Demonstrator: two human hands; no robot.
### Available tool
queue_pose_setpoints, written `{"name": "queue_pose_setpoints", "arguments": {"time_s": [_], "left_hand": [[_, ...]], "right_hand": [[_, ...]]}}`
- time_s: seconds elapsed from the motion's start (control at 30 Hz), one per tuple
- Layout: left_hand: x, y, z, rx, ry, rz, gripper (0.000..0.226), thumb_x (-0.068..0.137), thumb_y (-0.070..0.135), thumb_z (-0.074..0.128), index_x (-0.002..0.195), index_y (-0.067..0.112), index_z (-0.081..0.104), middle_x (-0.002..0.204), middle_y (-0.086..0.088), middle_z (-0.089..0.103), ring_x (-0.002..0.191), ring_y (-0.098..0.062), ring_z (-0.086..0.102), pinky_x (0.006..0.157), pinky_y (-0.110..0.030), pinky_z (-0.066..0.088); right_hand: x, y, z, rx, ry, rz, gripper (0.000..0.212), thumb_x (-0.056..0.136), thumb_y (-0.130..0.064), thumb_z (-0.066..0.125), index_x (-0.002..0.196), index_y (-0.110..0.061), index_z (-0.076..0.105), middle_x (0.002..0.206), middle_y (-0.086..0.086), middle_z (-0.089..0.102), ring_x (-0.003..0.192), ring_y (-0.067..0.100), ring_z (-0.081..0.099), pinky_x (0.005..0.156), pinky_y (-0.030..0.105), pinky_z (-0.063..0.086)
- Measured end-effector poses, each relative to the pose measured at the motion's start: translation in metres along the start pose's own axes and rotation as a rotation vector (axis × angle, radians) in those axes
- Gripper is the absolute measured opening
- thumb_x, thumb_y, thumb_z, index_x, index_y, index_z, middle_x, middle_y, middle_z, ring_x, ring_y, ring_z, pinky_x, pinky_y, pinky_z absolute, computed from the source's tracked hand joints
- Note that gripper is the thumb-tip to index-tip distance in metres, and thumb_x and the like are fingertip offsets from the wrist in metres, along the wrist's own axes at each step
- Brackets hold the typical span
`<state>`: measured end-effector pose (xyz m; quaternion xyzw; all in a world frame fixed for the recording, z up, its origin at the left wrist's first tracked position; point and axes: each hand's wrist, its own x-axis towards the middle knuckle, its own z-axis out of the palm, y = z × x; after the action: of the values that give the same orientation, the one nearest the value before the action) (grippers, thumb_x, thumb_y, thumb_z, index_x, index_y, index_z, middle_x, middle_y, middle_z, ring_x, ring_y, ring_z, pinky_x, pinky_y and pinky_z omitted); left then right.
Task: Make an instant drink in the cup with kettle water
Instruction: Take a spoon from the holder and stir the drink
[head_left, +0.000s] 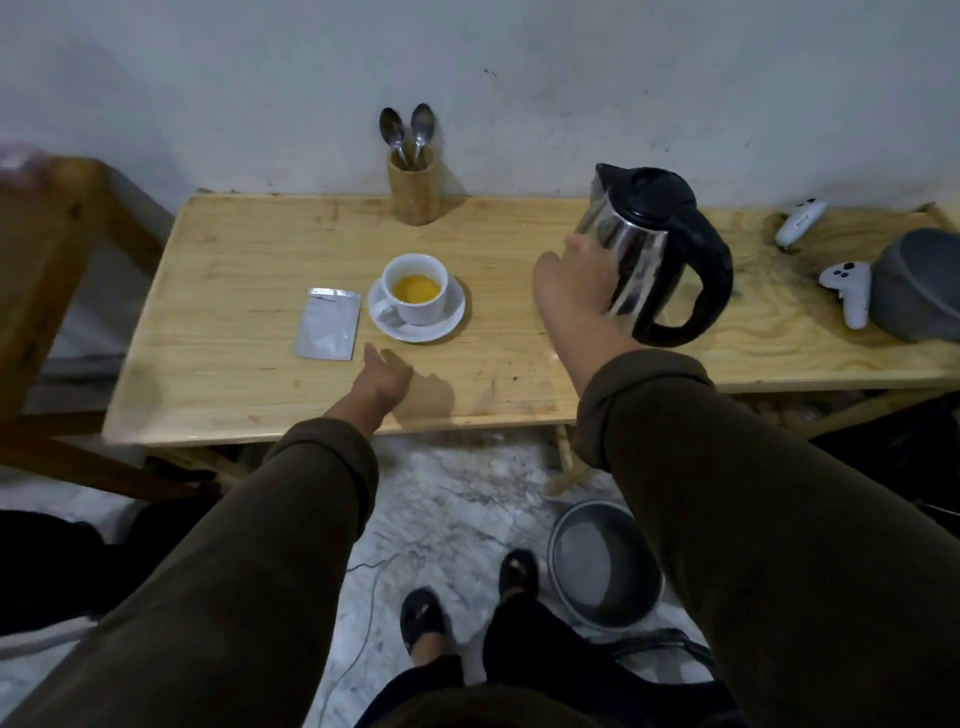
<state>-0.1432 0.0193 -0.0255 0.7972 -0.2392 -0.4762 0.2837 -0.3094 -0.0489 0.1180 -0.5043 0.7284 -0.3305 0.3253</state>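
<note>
A white cup (422, 306) with orange-yellow powder or liquid in its bottom stands on a white saucer (415, 333) in the middle of the wooden table (234, 395). Left of it lies a torn-open silver sachet (328, 325). The steel kettle (660, 228), with black lid and handle, stands to the right, handle turned away from my hand. My right hand (571, 286) rests against its steel side, fingers spread. My left hand (384, 382) hovers open over the table just in front of the saucer, holding nothing.
A wooden holder (414, 189) with two spoons (410, 130) stands by the wall behind the cup. Two white controllers (849, 288) and a grey bowl (919, 286) occupy the table's right end. A metal pot (605, 564) sits on the floor by my feet.
</note>
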Motion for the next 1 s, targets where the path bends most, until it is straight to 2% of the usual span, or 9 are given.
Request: {"name": "queue_pose_setpoints", "arguments": {"time_s": [0.1, 0.23, 0.4, 0.53, 0.6, 0.7, 0.77, 0.87, 1.0], "left_hand": [[0.003, -0.005, -0.012, 0.116, 0.022, 0.029, 0.083, 0.091, 0.024, 0.053, 0.153, 0.013, -0.001, 0.152, -0.019, 0.035, 0.134, -0.038, 0.042, 0.112, -0.045, 0.037], [0.014, -0.005, -0.028, 0.249, 0.034, 0.085, 0.067, 0.087, 0.024, 0.057, 0.145, 0.011, 0.025, 0.142, -0.016, 0.048, 0.127, -0.038, 0.049, 0.107, -0.042, 0.040], [0.041, 0.003, -0.041, 0.459, 0.103, 0.156, 0.050, 0.090, 0.018, 0.053, 0.136, 0.003, 0.039, 0.140, -0.017, 0.048, 0.129, -0.034, 0.047, 0.104, -0.037, 0.038], [0.059, 0.014, -0.046, 0.514, 0.125, 0.156, 0.057, 0.090, 0.012, 0.054, 0.143, 0.005, 0.033, 0.143, -0.018, 0.042, 0.131, -0.033, 0.043, 0.105, -0.035, 0.035], [0.068, 0.020, -0.049, 0.503, 0.151, 0.168, 0.053, 0.089, 0.011, 0.053, 0.140, 0.009, 0.039, 0.137, -0.018, 0.048, 0.126, -0.034, 0.048, 0.101, -0.036, 0.039], [0.082, 0.026, -0.050, 0.500, 0.207, 0.188, 0.044, 0.091, 0.020, 0.050, 0.135, 0.014, 0.049, 0.125, -0.020, 0.054, 0.117, -0.036, 0.054, 0.096, -0.037, 0.044], [0.088, 0.029, -0.052, 0.496, 0.219, 0.161, 0.046, 0.087, 0.020, 0.056, 0.133, 0.016, 0.051, 0.122, -0.021, 0.052, 0.116, -0.037, 0.054, 0.096, -0.036, 0.045], [0.095, 0.033, -0.057, 0.477, 0.205, 0.077, 0.061, 0.075, 0.008, 0.069, 0.133, 0.016, 0.052, 0.127, -0.018, 0.046, 0.113, -0.036, 0.055, 0.099, -0.037, 0.047], [0.101, 0.040, -0.063, 0.495, 0.148, 0.029, 0.077, 0.064, 0.005, 0.077, 0.134, 0.019, 0.047, 0.126, -0.017, 0.046, 0.110, -0.036, 0.056, 0.095, -0.039, 0.050]], "right_hand": [[0.002, -0.014, 0.022, -0.058, -0.122, -0.041, 0.037, 0.088, -0.017, 0.048, 0.124, -0.019, 0.058, 0.135, 0.004, 0.051, 0.120, 0.025, 0.053, 0.096, 0.036, 0.050], [0.019, -0.038, 0.047, -0.179, -0.215, -0.090, 0.034, 0.091, -0.016, 0.045, 0.120, -0.014, 0.062, 0.128, 0.004, 0.061, 0.118, 0.024, 0.056, 0.089, 0.027, 0.045], [0.050, -0.076, 0.086, -0.319, -0.268, -0.224, 0.032, 0.095, -0.014, 0.041, 0.118, -0.007, 0.062, 0.126, 0.011, 0.062, 0.118, 0.029, 0.057, 0.092, 0.030, 0.046], [0.080, -0.099, 0.120, -0.363, -0.337, -0.262, 0.034, 0.096, -0.015, 0.036, 0.117, -0.005, 0.061, 0.122, 0.011, 0.063, 0.113, 0.027, 0.058, 0.082, 0.029, 0.044], [0.095, -0.104, 0.135, -0.361, -0.380, -0.263, 0.036, 0.097, -0.020, 0.034, 0.116, -0.004, 0.061, 0.113, 0.010, 0.063, 0.105, 0.024, 0.058, 0.076, 0.026, 0.039], [0.115, -0.108, 0.156, -0.378, -0.433, -0.280, 0.039, 0.097, -0.026, 0.036, 0.116, -0.004, 0.061, 0.115, 0.010, 0.063, 0.108, 0.025, 0.058, 0.081, 0.028, 0.042], [0.128, -0.110, 0.169, -0.405, -0.447, -0.265, 0.037, 0.097, -0.026, 0.038, 0.119, -0.005, 0.059, 0.116, 0.009, 0.062, 0.108, 0.024, 0.059, 0.081, 0.028, 0.042], [0.149, -0.112, 0.188, -0.401, -0.476, -0.252, 0.036, 0.096, -0.029, 0.043, 0.116, -0.005, 0.060, 0.102, 0.005, 0.058, 0.097, 0.018, 0.057, 0.088, 0.028, 0.046], [0.161, -0.113, 0.209, -0.388, -0.512, -0.246, 0.034, 0.091, -0.029, 0.050, 0.117, -0.010, 0.061, 0.112, 0.009, 0.066, 0.107, 0.026, 0.063, 0.090, 0.033, 0.053]]}}
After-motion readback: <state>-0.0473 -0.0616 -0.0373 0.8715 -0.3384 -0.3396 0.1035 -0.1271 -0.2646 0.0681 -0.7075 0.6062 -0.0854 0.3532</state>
